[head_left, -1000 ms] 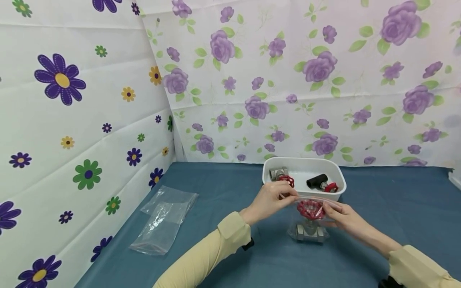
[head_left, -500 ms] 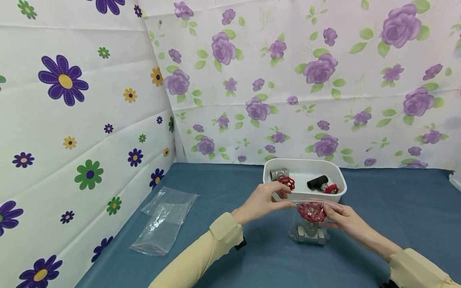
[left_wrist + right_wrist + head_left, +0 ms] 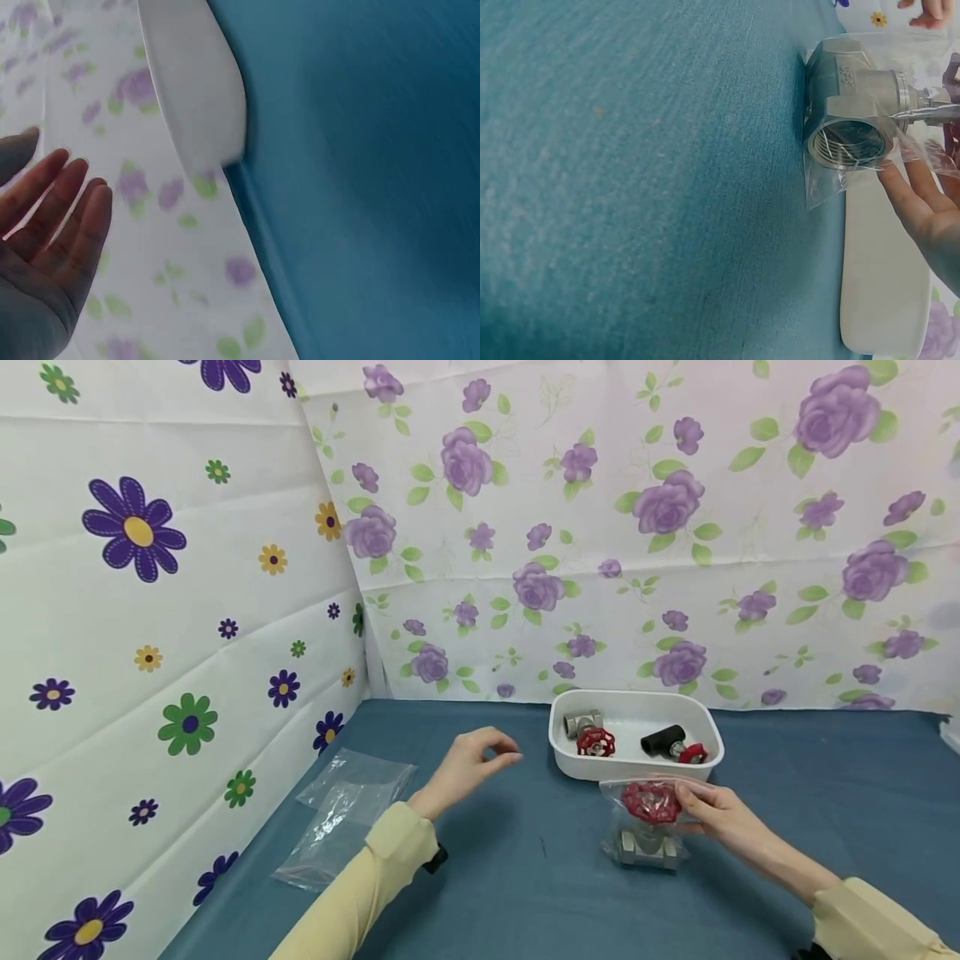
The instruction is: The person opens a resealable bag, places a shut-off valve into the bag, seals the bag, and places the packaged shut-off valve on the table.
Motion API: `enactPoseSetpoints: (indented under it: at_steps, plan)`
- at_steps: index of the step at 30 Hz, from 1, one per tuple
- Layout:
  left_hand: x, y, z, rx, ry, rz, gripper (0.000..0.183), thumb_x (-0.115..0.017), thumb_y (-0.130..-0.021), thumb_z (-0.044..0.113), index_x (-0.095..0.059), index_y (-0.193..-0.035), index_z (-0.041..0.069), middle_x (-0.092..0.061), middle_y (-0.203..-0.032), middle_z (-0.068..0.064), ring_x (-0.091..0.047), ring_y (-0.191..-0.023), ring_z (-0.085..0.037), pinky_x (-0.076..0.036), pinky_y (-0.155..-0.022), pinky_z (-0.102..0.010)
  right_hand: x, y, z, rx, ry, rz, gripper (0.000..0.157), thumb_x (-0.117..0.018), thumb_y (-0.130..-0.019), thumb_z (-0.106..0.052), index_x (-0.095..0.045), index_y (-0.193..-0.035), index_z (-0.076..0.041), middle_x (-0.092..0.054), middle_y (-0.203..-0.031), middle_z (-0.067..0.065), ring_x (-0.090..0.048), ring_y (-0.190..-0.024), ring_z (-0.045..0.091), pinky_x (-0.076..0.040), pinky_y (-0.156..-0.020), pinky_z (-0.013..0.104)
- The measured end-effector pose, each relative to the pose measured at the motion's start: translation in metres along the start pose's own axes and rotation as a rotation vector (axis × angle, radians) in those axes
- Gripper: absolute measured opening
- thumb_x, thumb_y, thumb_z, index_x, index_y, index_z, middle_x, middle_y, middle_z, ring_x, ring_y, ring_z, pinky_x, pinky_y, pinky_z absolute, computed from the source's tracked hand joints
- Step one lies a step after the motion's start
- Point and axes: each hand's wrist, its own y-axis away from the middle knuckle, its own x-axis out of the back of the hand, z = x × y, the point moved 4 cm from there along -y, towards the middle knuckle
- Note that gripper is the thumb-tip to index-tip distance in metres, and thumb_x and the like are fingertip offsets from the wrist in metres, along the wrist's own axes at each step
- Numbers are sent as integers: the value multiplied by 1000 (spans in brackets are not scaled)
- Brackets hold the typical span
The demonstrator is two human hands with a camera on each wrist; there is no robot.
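Note:
A metal gate-type valve with a red handwheel point(image 3: 651, 802) stands upright on the table inside a clear plastic bag point(image 3: 613, 793). My right hand point(image 3: 723, 817) pinches the bag's upper right side, thumb in front beside the handwheel. Seen from the right wrist, the valve's threaded steel body point(image 3: 844, 82) rests at the cloth through the film, with fingers of my right hand point(image 3: 930, 214) close beside it. My left hand point(image 3: 467, 767) is in the air left of the bag, fingers relaxed and holding nothing. In the left wrist view, the left hand's fingers point(image 3: 82, 225) are loosely spread.
Behind the bagged valve, a white tray point(image 3: 636, 768) holds a steel valve with a red wheel point(image 3: 595, 742) and a black valve with a red handle point(image 3: 663, 741). Flat clear plastic bags point(image 3: 345, 818) lie on the blue tablecloth point(image 3: 540, 893) at left. Flowered sheets hang behind.
My left hand has let go of the bag's top edge and moved left, away from it. The right hand keeps its grip, and the bagged valve has stayed in place.

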Motion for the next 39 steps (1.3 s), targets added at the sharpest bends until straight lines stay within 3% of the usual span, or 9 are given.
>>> enactPoseSetpoints:
  at_steps: [4,9,13,19,28,34,39]
  plan:
    - [22,14,-22,120,-47,21,10,-63,-87,18,-67,-93,11,-58,-87,8,-54,-78,-8,-45,-65,-28,0,0,0,5,9,-3,48,-33,-101,-22,-32,-130,16,-48,-121,24,-56,-100,14,-47,-76,42]
    - [41,32,-45,303,-79,-51,9,-63,-87,17,-66,-92,11,-58,-84,5,-55,-76,-12,-45,-65,-30,0,-1,0,20,-9,-10,46,-29,-102,-22,-33,-133,12,-38,-128,30,-54,-103,13,-46,-76,46]
    - [53,42,-56,388,-113,-77,8,-64,-87,16,-66,-90,9,-58,-81,3,-56,-73,-15,-46,-64,-31,2,-1,1,7,-6,24,49,-30,-101,-24,-32,-132,14,-37,-126,35,-55,-100,13,-47,-74,47]
    - [70,59,-68,433,-159,-79,9,-64,-86,15,-66,-90,7,-58,-80,1,-55,-72,-15,-46,-63,-31,1,1,2,-18,-7,83,53,-32,-101,-26,-29,-130,18,-38,-123,36,-58,-95,13,-48,-71,47]
    - [85,85,-83,476,-173,-43,11,-63,-87,16,-66,-91,6,-59,-82,0,-55,-73,-15,-46,-64,-32,6,5,2,-48,-27,142,48,-36,-100,-28,-42,-125,13,-55,-111,22,-61,-89,19,-49,-66,48]
    - [94,94,-93,525,-227,-52,11,-64,-86,16,-66,-89,5,-59,-80,0,-55,-72,-16,-46,-63,-34,10,6,1,-63,-56,170,38,-37,-99,-29,-57,-117,-2,-60,-103,13,-62,-85,24,-49,-64,48]
    - [99,102,-99,590,-264,-91,16,-66,-84,16,-63,-88,0,-59,-81,-5,-55,-71,-18,-46,-62,-36,14,8,1,-110,-22,223,53,-37,-98,-35,-45,-124,11,-53,-112,29,-63,-85,25,-49,-63,47]
